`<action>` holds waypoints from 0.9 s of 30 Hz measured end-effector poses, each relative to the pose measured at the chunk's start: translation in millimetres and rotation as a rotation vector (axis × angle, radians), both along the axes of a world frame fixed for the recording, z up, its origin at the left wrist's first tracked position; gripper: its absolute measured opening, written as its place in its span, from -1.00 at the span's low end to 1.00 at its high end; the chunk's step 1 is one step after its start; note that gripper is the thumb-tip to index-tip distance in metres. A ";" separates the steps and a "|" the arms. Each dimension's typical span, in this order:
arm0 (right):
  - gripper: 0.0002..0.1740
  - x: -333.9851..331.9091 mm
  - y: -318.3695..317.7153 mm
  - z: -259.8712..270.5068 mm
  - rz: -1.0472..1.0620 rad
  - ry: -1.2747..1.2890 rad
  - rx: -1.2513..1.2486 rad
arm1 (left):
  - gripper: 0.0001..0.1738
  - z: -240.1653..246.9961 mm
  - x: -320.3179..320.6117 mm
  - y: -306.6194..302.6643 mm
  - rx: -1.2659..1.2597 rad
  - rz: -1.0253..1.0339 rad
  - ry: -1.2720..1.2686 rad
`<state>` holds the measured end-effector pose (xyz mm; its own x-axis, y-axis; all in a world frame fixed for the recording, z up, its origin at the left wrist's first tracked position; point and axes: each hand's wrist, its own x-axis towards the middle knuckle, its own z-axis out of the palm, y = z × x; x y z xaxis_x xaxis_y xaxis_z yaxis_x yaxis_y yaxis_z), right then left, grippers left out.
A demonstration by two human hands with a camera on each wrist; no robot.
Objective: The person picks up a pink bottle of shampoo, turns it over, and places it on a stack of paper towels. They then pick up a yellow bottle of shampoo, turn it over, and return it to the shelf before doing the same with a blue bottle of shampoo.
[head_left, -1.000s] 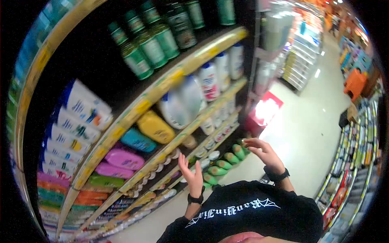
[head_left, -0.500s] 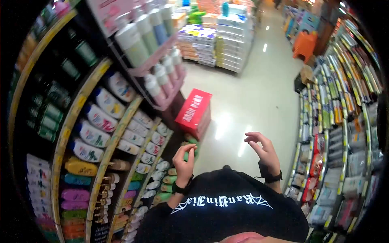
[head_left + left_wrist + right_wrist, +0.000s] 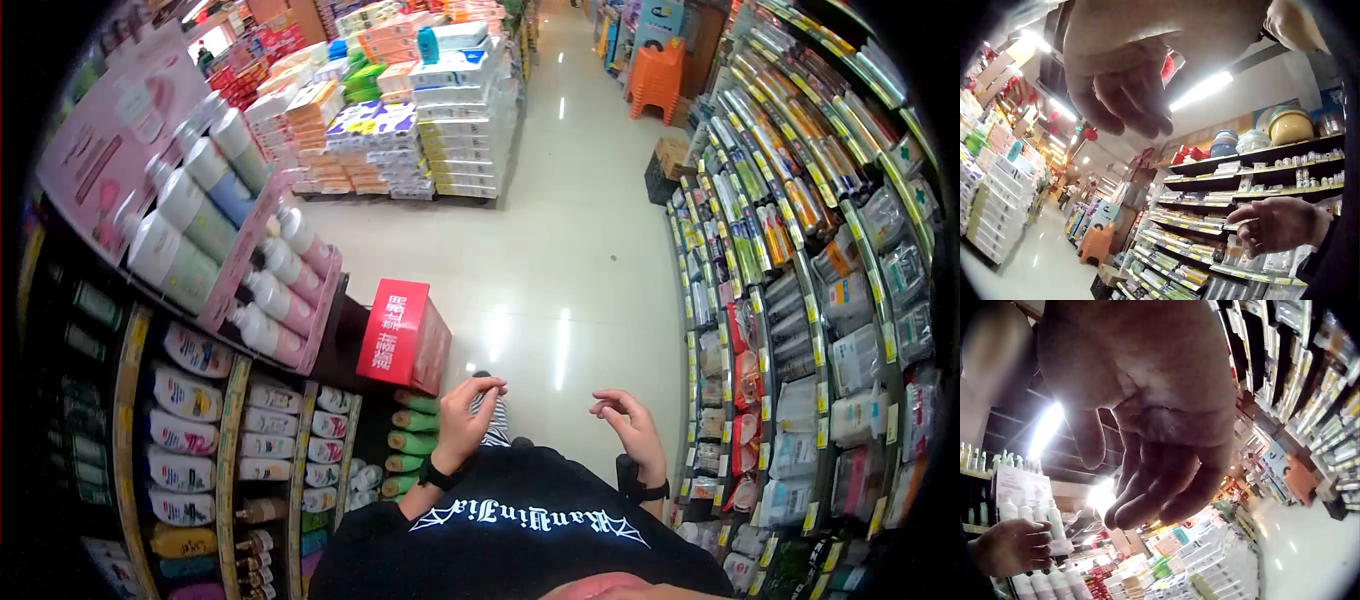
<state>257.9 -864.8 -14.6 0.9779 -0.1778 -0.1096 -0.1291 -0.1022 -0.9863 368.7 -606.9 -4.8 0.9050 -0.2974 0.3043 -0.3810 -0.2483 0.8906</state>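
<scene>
Both hands are raised in front of the person's black shirt [image 3: 520,530], apart from each other and holding nothing. The left hand [image 3: 465,425] has loosely bent fingers and, in the head view, is nearest to a red box [image 3: 395,335] on the floor side of the left shelf. The right hand [image 3: 630,430] hangs relaxed over the aisle, its fingers slightly curled. In the left wrist view, the left fingers [image 3: 1129,106] droop with nothing in them. The right wrist view shows the right fingers [image 3: 1147,494] loosely bent, also with nothing between them.
Left shelves hold white lotion bottles [image 3: 185,435] and green bottles [image 3: 412,442]. A pink display rack [image 3: 325,335] carries pump bottles [image 3: 280,300]. Stacked packs [image 3: 455,150] stand ahead, orange stools [image 3: 655,80] farther off. Shelves of packaged goods [image 3: 860,350] line the right side.
The view has swung from the left shelf round to the aisle. The left hand's fingers have gone from spread to loosely bent; the right hand stays relaxed.
</scene>
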 end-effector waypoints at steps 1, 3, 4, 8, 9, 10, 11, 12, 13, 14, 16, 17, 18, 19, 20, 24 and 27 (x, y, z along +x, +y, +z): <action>-0.70 9.0 -3.5 0.8 -0.016 -0.004 -0.013 | -0.86 -3.1 10.8 -5.8 -0.010 -0.013 -0.001; -0.70 32.4 -9.2 5.0 -0.043 -0.018 -0.044 | -0.87 -6.7 35.0 -15.2 0.003 -0.048 -0.006; -0.70 46.1 -11.0 6.6 -0.048 -0.030 -0.041 | -0.87 -6.6 48.7 -19.5 -0.003 -0.063 -0.012; -0.70 109.7 -14.5 12.6 -0.038 -0.066 -0.081 | -0.87 -5.7 115.0 -31.0 -0.033 -0.095 -0.036; -0.70 126.9 -14.8 16.3 -0.026 -0.070 -0.105 | -0.88 -1.8 133.7 -31.4 -0.033 -0.100 -0.052; -0.70 144.7 -14.9 23.0 -0.025 -0.083 -0.118 | -0.85 5.0 152.6 -31.3 -0.010 -0.101 -0.082; -0.70 160.7 -14.6 31.4 -0.020 -0.093 -0.132 | -0.85 9.5 171.6 -31.0 -0.020 -0.087 -0.090; -0.70 177.4 -15.5 37.5 -0.012 -0.103 -0.148 | -0.85 12.6 190.8 -31.4 -0.032 -0.072 -0.098; -0.70 194.2 -17.7 40.4 -0.005 -0.118 -0.161 | -0.86 14.2 209.0 -31.8 -0.044 -0.055 -0.105; -0.70 210.9 -20.7 42.3 0.003 -0.134 -0.173 | -0.85 13.7 227.4 -31.1 -0.053 -0.042 -0.147; -0.69 241.8 -22.8 44.3 0.010 -0.154 -0.200 | -0.85 14.2 255.9 -29.6 -0.057 -0.040 -0.150; -0.69 256.4 -23.4 45.5 0.007 -0.160 -0.215 | -0.85 15.2 270.4 -29.5 -0.059 -0.040 -0.154; -0.69 271.2 -24.5 46.3 0.005 -0.167 -0.231 | -0.85 12.8 281.6 -29.4 -0.056 -0.038 -0.130; -0.70 284.6 -25.2 43.1 0.001 -0.151 -0.192 | -0.85 13.0 291.6 -29.3 -0.040 -0.033 -0.111; -0.70 294.8 -24.8 34.9 -0.003 -0.135 -0.152 | -0.85 14.7 300.2 -29.3 -0.024 -0.028 -0.092; -0.71 337.5 -29.9 10.8 0.089 -0.058 -0.100 | -0.86 6.0 335.4 -30.6 -0.028 0.027 0.017; -0.73 379.0 -41.1 3.9 0.150 0.005 -0.102 | -0.87 0.2 364.8 -33.0 -0.011 0.084 0.082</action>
<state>636.9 -906.0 -10.7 0.9938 -0.0400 -0.1033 -0.1096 -0.2202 -0.9693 733.5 -639.9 -4.6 0.9485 -0.2169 0.2308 -0.2849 -0.2659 0.9210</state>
